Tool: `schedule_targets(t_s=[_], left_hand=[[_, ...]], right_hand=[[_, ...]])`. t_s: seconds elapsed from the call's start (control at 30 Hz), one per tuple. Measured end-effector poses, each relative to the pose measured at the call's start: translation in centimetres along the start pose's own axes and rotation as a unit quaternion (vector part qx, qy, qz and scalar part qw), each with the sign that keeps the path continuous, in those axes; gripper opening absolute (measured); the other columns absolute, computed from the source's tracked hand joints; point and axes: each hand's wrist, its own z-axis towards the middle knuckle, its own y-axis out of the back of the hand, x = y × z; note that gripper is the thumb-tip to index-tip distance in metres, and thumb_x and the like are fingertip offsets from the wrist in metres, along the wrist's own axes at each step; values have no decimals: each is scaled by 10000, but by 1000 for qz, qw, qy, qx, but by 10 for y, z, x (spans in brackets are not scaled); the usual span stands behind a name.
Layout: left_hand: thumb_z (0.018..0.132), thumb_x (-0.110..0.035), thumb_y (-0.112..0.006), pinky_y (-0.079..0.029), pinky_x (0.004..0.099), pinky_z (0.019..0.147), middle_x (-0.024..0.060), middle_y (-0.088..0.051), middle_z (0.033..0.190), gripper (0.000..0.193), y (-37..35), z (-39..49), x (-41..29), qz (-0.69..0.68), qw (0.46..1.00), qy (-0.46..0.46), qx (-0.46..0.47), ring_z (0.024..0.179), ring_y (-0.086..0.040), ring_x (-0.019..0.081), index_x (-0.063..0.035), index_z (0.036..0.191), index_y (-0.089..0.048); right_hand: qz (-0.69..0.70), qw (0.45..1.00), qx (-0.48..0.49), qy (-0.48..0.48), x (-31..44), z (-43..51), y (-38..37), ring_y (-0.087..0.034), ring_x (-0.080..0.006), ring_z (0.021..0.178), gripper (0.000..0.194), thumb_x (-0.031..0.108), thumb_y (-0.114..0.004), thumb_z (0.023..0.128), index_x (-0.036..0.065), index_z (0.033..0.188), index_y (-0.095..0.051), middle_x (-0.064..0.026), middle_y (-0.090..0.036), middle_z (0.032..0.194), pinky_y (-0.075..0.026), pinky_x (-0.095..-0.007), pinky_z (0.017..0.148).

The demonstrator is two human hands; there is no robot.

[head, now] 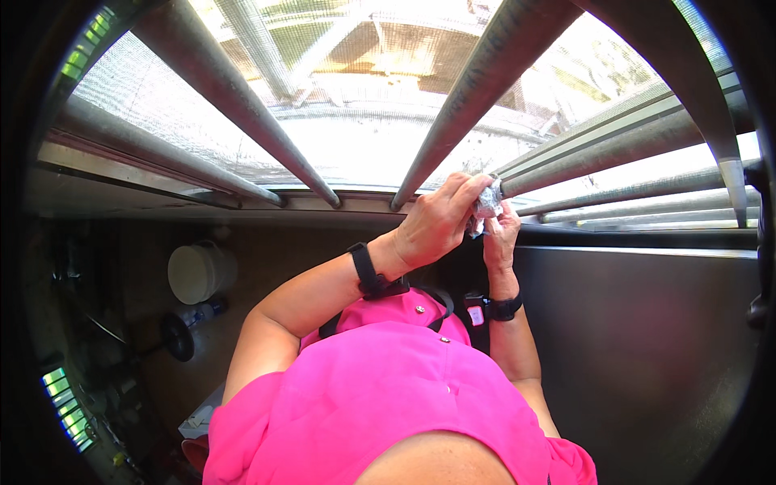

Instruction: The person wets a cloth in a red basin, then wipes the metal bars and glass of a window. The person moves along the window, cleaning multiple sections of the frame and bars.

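Both hands are raised together at the foot of a barred, screened window. My left hand (433,221) pinches a small crumpled wad (488,200), whitish-grey and shiny; whether it is plastic, foil or cloth I cannot tell. Just to its right, my right hand (502,236) grips the lower part of the same wad, its fingers partly hidden behind it. The wad sits against the lower end of a grey metal bar (570,163). Another bar (479,103) slants up above my left hand.
A window sill (364,203) runs below the bars. To the right stands a dark, smooth panel (630,327). A white bucket (194,274) and a dark round object (177,337) beside a clear bottle (203,312) are low on the left. A curved dark strip (703,91) hangs at upper right.
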Motion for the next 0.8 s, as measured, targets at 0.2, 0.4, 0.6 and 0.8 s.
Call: schedule_targets(t_s=[0.2,0.4,0.6,0.8], left_hand=[[850,60,-673,-581,475,753,181,-628,1111,517,0,-9,7,34,993,80,86,927,-693,409,-45,1349,-586],[899,-40,-657,-588,484,746,162,-641,1093,394,33,-69,24,57,963,127,230,874,-703,414,-70,1289,-610],[886,13,-583,-586,473,811,166,-673,1105,378,108,-103,23,35,948,188,255,931,-705,419,-75,1249,-646],[881,98,-592,-588,368,780,127,-663,1022,344,129,-112,29,-57,949,287,115,889,-736,272,-23,1196,-662]], right_hand=[[-32,999,-11,19,-7,4,4,-672,-103,992,301,-37,-615,990,-49,1280,-696,-58,-757,1124,-534,-261,889],[5,999,12,36,-8,12,7,-603,-78,793,177,42,-665,1016,-8,1182,-703,-14,-714,989,-496,-235,711],[27,999,14,45,1,10,-2,-592,-80,808,294,114,-718,1020,-13,1284,-690,-49,-742,1139,-464,-220,677],[-26,990,-103,88,-13,0,-25,-580,-57,778,267,253,-631,1086,33,1237,-630,9,-653,977,-483,-194,606]])
